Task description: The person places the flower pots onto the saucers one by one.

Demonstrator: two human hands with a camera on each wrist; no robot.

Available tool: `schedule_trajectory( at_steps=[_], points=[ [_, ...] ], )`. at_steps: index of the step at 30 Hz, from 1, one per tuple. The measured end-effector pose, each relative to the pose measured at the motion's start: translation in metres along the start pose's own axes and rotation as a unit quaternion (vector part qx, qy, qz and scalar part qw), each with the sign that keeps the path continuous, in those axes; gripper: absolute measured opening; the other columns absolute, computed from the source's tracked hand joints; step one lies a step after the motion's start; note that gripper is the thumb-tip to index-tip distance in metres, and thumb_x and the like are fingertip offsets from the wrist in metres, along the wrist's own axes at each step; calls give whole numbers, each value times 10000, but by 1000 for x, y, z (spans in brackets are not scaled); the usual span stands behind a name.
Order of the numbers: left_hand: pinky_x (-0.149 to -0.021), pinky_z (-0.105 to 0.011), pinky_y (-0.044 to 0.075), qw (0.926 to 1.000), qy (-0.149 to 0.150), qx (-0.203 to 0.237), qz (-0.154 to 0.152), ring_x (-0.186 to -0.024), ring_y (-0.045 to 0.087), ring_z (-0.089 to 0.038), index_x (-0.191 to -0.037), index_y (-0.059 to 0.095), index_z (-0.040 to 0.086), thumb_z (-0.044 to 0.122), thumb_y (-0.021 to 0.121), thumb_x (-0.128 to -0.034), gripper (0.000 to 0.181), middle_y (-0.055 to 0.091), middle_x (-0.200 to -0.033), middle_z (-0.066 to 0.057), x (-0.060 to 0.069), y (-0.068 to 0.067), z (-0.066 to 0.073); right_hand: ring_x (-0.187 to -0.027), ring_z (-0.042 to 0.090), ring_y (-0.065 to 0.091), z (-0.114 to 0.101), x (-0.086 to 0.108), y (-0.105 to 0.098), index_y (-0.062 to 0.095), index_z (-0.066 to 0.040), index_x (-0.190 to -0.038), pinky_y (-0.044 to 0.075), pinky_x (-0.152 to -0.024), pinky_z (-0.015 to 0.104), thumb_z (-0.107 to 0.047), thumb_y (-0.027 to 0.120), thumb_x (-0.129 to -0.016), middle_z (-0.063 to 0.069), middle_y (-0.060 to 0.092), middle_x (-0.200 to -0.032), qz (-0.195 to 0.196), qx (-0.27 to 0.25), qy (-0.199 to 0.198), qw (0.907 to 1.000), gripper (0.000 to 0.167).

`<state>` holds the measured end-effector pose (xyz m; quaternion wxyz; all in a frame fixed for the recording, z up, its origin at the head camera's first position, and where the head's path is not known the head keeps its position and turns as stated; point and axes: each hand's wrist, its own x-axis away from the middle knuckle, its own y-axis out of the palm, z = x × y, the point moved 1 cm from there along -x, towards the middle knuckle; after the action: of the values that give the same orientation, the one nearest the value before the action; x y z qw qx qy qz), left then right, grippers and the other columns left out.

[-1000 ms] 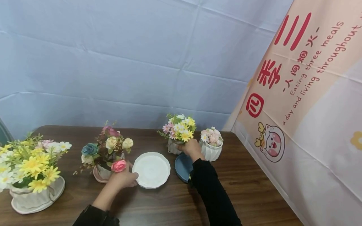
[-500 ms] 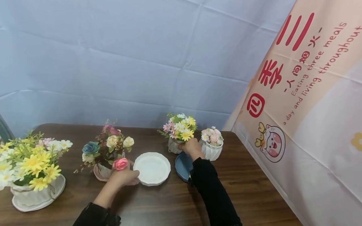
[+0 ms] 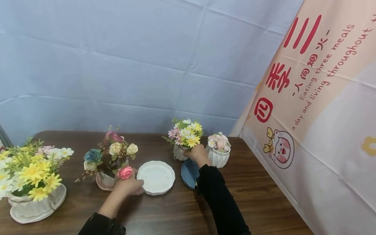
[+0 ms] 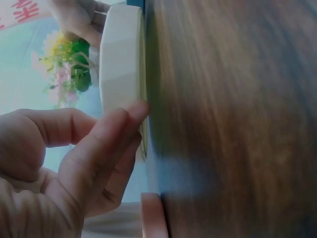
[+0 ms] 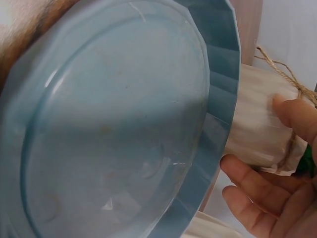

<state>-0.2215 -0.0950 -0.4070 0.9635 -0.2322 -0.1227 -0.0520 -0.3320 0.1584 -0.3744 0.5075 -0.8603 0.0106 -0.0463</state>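
Note:
A white, many-sided saucer (image 3: pixel 157 178) lies in the middle of the table in the head view. My left hand (image 3: pixel 128 186) pinches its left rim; in the left wrist view the thumb and fingers meet at the edge of the saucer (image 4: pixel 121 59). To the right, my right hand (image 3: pixel 199 155) reaches over a blue saucer (image 3: pixel 189 174) to a white flowerpot (image 3: pixel 179 153) of yellow, white and pink daisies. Seen from the right wrist, thumb and fingers lie about the twine-tied flowerpot (image 5: pixel 260 116), behind the blue saucer (image 5: pixel 124 114). Some right fingers are hidden in the head view.
A white pot of pale pink flowers (image 3: pixel 218 156) stands just right of my right hand. Roses in a pot (image 3: pixel 107 179) on a pink saucer (image 3: pixel 101 184) are beside my left hand. A large daisy pot (image 3: pixel 29 207) on a white saucer is far left. Cloth (image 3: pixel 117 65) hangs behind.

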Motion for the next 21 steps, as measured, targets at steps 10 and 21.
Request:
schedule_trajectory(
  at_steps=[10, 21],
  points=[
    [-553, -307, 539, 9993, 98, -361, -20, -579, 589, -207, -864, 497, -65, -73, 515, -744, 121, 519, -701, -148, 0, -8, -7, -957, 324, 576, -1, -2, 2, 606, 0, -1172, 487, -747, 410, -348, 739, -790, 245, 527, -1194, -8, -198, 115, 9997, 534],
    [-541, -290, 538, 9996, 44, -263, 31, -540, 598, -180, -763, 477, -48, -100, 520, -726, 77, 549, -635, -129, 0, -8, -4, -998, 348, 565, -2, -5, 2, 582, 41, -1188, 484, -786, 419, -371, 750, -772, 262, 523, -1200, 79, -127, 143, 9998, 609]
  ],
)
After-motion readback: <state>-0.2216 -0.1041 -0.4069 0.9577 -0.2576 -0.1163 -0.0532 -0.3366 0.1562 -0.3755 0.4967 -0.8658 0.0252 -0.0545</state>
